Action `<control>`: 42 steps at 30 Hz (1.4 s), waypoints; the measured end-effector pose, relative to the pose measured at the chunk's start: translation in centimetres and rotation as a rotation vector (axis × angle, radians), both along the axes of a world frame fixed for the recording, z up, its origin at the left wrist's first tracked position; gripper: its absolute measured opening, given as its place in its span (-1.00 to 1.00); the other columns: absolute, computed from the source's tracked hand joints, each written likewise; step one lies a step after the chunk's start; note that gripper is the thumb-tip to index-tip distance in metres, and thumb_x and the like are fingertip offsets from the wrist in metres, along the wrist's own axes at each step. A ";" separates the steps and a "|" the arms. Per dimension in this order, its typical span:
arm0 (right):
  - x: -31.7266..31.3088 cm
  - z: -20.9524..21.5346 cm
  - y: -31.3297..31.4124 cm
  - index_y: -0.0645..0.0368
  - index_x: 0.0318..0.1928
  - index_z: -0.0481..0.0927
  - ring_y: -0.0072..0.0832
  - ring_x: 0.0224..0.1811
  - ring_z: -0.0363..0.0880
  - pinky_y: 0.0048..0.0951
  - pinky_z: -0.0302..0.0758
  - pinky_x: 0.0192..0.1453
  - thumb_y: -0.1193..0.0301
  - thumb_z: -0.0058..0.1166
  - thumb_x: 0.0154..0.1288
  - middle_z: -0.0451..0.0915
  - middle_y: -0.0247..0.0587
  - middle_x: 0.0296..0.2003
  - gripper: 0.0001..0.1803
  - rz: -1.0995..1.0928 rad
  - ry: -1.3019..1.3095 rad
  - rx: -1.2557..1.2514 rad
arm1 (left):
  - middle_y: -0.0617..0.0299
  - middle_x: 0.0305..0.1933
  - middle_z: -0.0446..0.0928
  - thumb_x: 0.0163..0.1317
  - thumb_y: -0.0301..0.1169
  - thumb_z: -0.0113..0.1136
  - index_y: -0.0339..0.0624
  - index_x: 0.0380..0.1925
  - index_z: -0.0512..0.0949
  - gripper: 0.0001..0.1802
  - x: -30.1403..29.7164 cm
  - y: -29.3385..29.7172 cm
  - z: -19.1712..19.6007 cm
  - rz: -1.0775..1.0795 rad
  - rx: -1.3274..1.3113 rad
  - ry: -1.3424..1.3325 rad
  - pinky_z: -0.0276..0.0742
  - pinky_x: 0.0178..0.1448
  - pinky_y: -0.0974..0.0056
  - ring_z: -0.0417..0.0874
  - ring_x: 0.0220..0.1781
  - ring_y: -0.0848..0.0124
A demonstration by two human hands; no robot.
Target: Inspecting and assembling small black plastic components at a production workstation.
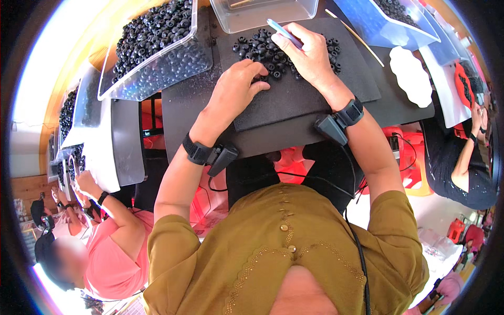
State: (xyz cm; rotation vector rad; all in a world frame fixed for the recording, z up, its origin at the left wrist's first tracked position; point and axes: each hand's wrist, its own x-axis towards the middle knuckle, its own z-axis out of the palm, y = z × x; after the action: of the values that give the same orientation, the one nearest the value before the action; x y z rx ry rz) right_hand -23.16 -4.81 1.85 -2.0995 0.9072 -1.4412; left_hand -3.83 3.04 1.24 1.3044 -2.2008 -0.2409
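Note:
Small black round pieces with holes, like beads (264, 52), lie in a loose heap on a dark square mat (315, 102). My right hand (310, 55) is over the heap's right part, its fingers closed round a slim light-blue pen-like tool (283, 32). One end of that tool points up and left; its other end is hidden by the hand. At the heap's lower left edge is my left hand (236, 86), fingers curved, with thumb and forefinger apart beside a few pieces. Whether its fingertips touch a piece is hard to make out.
A clear bin (199, 58) full of black pieces stands left, another clear box (265, 23) behind the mat. To the right are a thin stick (357, 39), a white wavy-edged item (411, 76) and a blue-tinted bin (394, 31). Other people work at both sides.

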 end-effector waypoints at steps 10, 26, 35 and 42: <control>0.2 0.6 1.1 0.20 -0.21 0.63 -0.32 -0.57 0.52 -0.38 0.43 -0.42 0.16 0.23 0.33 0.55 -0.12 -0.57 -0.67 0.171 0.080 0.076 | 0.13 0.04 0.60 0.36 -0.59 0.11 -0.21 0.01 0.55 -0.75 3.5 -0.2 0.1 -0.252 0.784 1.455 0.63 0.06 0.44 0.67 -0.05 0.43; 1.1 0.0 1.9 0.11 -0.18 0.66 -0.13 -0.38 0.65 -0.24 0.54 -0.31 0.08 0.13 0.36 0.65 -0.13 -0.40 -0.65 0.291 0.187 -0.112 | 0.14 -0.01 0.52 0.45 -0.39 0.09 -0.21 0.13 0.48 -0.70 4.2 0.1 -1.2 -0.433 0.744 1.783 0.59 0.00 0.49 0.53 -0.07 0.45; 1.2 0.3 2.6 0.09 -0.16 0.65 -0.14 -0.31 0.66 -0.22 0.57 -0.27 0.12 0.14 0.35 0.66 -0.17 -0.32 -0.69 0.234 0.268 -0.171 | 0.12 0.01 0.53 0.45 -0.40 0.09 -0.22 0.11 0.49 -0.71 4.2 0.1 -1.6 -0.442 0.750 1.800 0.62 0.01 0.50 0.57 -0.05 0.43; 1.4 0.4 2.7 0.09 -0.17 0.65 -0.16 -0.32 0.66 -0.24 0.58 -0.28 0.14 0.14 0.35 0.66 -0.18 -0.33 -0.71 0.209 0.256 -0.203 | 0.09 0.06 0.53 0.45 -0.44 0.08 -0.21 0.11 0.49 -0.72 4.3 0.0 -2.0 -0.375 0.736 1.768 0.62 0.02 0.51 0.55 -0.01 0.41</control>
State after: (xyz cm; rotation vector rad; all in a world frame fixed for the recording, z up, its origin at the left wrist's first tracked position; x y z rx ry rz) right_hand -21.78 -2.15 2.20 -2.4890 0.6261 -1.2210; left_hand 0.49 3.09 -0.73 0.3762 -0.6896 -1.6570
